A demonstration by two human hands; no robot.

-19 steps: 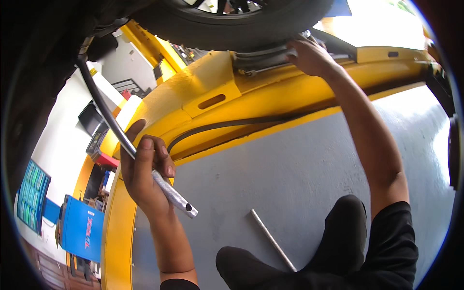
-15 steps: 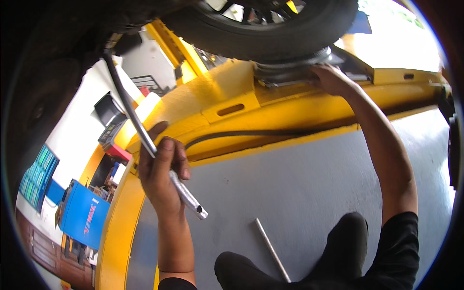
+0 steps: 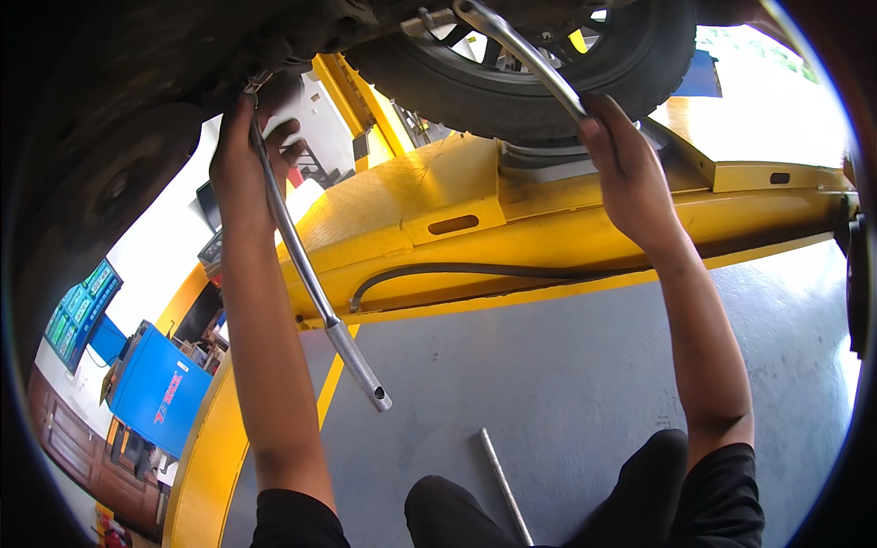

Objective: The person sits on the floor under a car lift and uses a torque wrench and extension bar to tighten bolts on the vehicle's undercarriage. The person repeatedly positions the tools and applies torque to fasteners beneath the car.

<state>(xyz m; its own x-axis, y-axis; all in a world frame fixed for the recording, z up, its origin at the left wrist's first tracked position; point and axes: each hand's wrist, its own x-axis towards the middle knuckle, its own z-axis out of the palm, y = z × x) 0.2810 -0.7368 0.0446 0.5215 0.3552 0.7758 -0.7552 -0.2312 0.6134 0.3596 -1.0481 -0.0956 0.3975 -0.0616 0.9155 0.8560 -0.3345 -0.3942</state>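
Note:
A long chrome breaker bar (image 3: 300, 245) slants down from the dark underside of the vehicle, its knurled handle end lowest. My left hand (image 3: 239, 173) is at the bar's upper end, thumb side against it and some fingers loosely apart. The bar's top end is partly hidden by that hand and in shadow. My right hand (image 3: 630, 173), raised in front of the tyre (image 3: 512, 105), is closed round the lower end of a chrome wrench (image 3: 530, 57). The wrench points up and left, with its head near the wheel spokes.
Beneath the tyre runs a yellow lift platform (image 3: 548, 219) with a black hose (image 3: 457, 268) along its side. A thin metal rod (image 3: 505, 484) lies on the grey floor (image 3: 548, 365) between my knees. At left stand a blue cabinet (image 3: 160, 388) and a screen (image 3: 84, 310).
My left hand has moved from the bar's handle up to its top end. My right hand has left the plate under the tyre and come up with the wrench in it.

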